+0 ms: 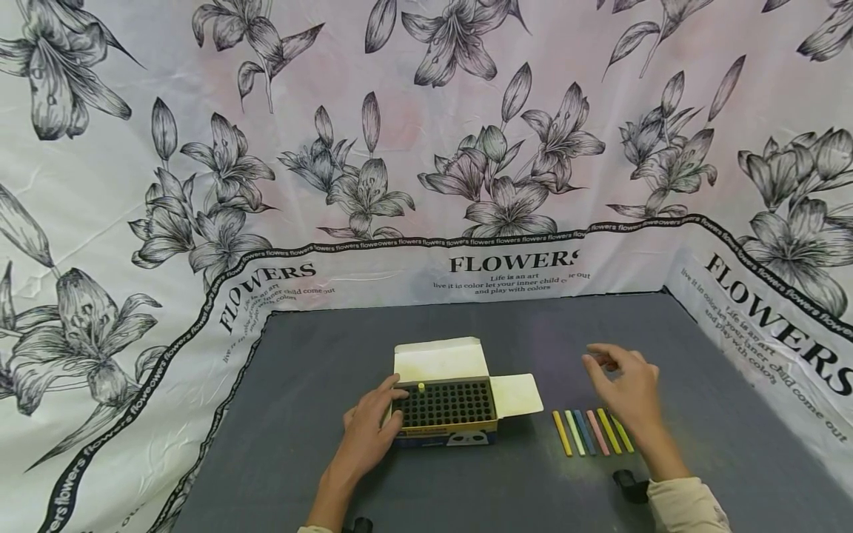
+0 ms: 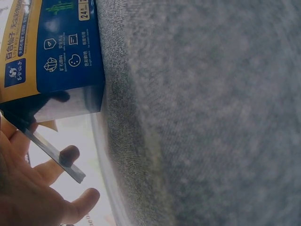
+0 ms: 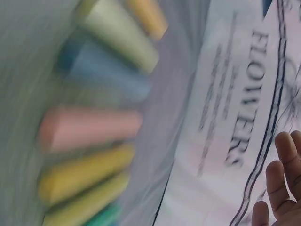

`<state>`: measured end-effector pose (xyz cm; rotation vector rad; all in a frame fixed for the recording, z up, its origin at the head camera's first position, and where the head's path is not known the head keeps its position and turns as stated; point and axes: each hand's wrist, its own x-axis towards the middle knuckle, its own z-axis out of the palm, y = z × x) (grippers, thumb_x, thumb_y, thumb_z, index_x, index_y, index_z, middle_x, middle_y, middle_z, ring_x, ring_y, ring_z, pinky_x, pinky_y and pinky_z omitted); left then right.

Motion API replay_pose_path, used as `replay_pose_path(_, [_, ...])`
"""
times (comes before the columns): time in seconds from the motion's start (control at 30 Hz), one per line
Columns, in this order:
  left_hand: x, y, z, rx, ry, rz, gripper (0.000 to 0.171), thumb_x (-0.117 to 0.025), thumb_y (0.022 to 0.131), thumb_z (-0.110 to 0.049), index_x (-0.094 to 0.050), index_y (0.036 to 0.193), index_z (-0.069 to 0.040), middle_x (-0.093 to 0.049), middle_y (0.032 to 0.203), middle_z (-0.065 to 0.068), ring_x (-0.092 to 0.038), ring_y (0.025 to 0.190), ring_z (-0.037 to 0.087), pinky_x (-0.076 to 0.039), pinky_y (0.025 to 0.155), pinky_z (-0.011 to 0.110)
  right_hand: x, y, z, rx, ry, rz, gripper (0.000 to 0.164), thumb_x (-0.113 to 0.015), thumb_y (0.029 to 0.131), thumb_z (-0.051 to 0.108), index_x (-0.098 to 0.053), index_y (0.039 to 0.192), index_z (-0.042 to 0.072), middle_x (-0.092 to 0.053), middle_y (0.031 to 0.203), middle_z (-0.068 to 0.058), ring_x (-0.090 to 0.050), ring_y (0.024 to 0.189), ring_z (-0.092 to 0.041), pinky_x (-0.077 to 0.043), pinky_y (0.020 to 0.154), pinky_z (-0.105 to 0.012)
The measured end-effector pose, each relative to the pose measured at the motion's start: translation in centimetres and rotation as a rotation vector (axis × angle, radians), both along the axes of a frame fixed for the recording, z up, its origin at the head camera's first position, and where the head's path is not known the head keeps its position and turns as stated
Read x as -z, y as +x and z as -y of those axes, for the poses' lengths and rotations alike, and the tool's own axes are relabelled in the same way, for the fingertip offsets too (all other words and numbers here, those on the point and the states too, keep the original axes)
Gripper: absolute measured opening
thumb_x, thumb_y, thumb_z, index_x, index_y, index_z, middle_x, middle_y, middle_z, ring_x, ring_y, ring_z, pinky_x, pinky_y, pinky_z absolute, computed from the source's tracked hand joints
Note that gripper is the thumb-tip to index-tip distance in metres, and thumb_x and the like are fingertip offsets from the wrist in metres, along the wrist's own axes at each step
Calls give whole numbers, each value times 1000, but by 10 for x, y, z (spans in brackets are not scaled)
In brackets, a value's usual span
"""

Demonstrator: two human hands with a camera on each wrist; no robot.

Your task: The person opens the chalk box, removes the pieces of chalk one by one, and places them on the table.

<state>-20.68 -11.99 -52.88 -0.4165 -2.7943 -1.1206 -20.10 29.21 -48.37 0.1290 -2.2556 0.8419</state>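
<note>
An opened cardboard chalk box (image 1: pixel 440 429) sits in the middle of the table, its top a black grid of round holes (image 1: pixel 453 403). One pale yellow chalk stick (image 1: pixel 421 387) stands up in a hole near the back left. My left hand (image 1: pixel 366 426) rests at the box's left side, fingers touching its edge; the left wrist view shows spread fingers beside a side flap (image 2: pixel 56 157). Above a row of chalk sticks (image 1: pixel 597 432) on the right hovers my right hand (image 1: pixel 626 385), fingers loosely bent, nothing visible in them. The row includes orange-yellow, pale green, blue, pink and yellow sticks.
The box's lid (image 1: pixel 440 359) is folded back, and a flap (image 1: pixel 516 395) sticks out to the right. Grey cloth covers the table (image 1: pixel 320 355). Flower-printed curtains (image 1: pixel 400 274) enclose its back and sides. A small black object (image 1: pixel 629 485) is by the right wrist.
</note>
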Motion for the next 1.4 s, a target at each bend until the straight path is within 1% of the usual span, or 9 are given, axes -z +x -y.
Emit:
replay_pose_path(0.07, [0, 0, 0, 2, 0, 1, 31, -50, 104, -24, -64, 131, -29, -42, 162, -5, -42, 146, 36, -27, 103, 72, -2, -5, 15, -40, -18, -17, 21, -76, 86, 2, -75, 107, -1, -73, 83, -15, -54, 79, -27, -28, 85, -50])
replay_pose_path(0.17, [0, 0, 1, 3, -5, -4, 32, -50, 104, -23, -64, 131, -29, -42, 162, -5, -42, 145, 35, -28, 103, 72, -3, -11, 38, -89, -42, -16, 20, -76, 86, 3, -75, 106, 1, -73, 83, -13, -55, 79, -25, -29, 84, -45])
replay_pose_path(0.4, [0, 0, 2, 4, -5, -4, 32, -51, 103, -23, -64, 132, -28, -42, 162, -5, -42, 146, 35, -27, 104, 71, -1, -19, 92, -216, -93, 34, 21, -79, 86, 6, -76, 107, 3, -74, 88, -10, -57, 80, -29, -28, 82, -40])
replay_pose_path(0.67, [0, 1, 1, 6, 6, -4, 32, -51, 103, -22, -64, 132, -27, -42, 162, -5, -42, 146, 35, -27, 104, 71, 7, -25, 146, -282, -87, 89, 24, -83, 83, 9, -77, 105, 4, -75, 85, -5, -59, 78, -26, -31, 82, -41])
replay_pose_path(0.93, [-1, 1, 1, 1, 6, 5, 32, -52, 102, -22, -64, 131, -27, -42, 163, -4, -41, 146, 35, -27, 105, 71, 18, -25, 178, -340, -53, 166, 26, -84, 82, 12, -76, 106, 7, -75, 86, -3, -60, 81, -21, -36, 85, -47])
replay_pose_path(1.0, [-1, 1, 2, 0, 5, 2, 32, -52, 102, -22, -64, 131, -27, -42, 162, -4, -42, 146, 35, -27, 105, 72, 20, -26, 185, -344, -29, 168, 26, -85, 82, 13, -77, 106, 7, -76, 86, -4, -59, 80, -21, -37, 84, -46])
replay_pose_path(1.1, [0, 1, 2, 1, 6, -3, 32, -53, 102, -21, -65, 131, -27, -42, 162, -4, -42, 146, 35, -27, 105, 72, 20, -25, 194, -328, 23, 161, 25, -85, 81, 15, -77, 104, 8, -76, 85, -4, -58, 76, -21, -38, 80, -45])
replay_pose_path(1.23, [0, 1, 2, 8, 10, -4, 31, -52, 102, -22, -65, 131, -28, -42, 162, -5, -42, 146, 35, -27, 105, 72, 20, -23, 206, -271, 96, 164, 20, -86, 81, 19, -78, 98, 12, -76, 84, -1, -57, 75, -18, -40, 79, -43])
replay_pose_path(1.4, [-1, 1, 3, 18, 9, -11, 31, -52, 103, -23, -64, 132, -28, -42, 162, -6, -42, 146, 34, -27, 105, 72, 20, -22, 219, -201, 140, 198, 16, -86, 81, 25, -79, 93, 16, -75, 82, 1, -55, 74, -16, -41, 78, -43])
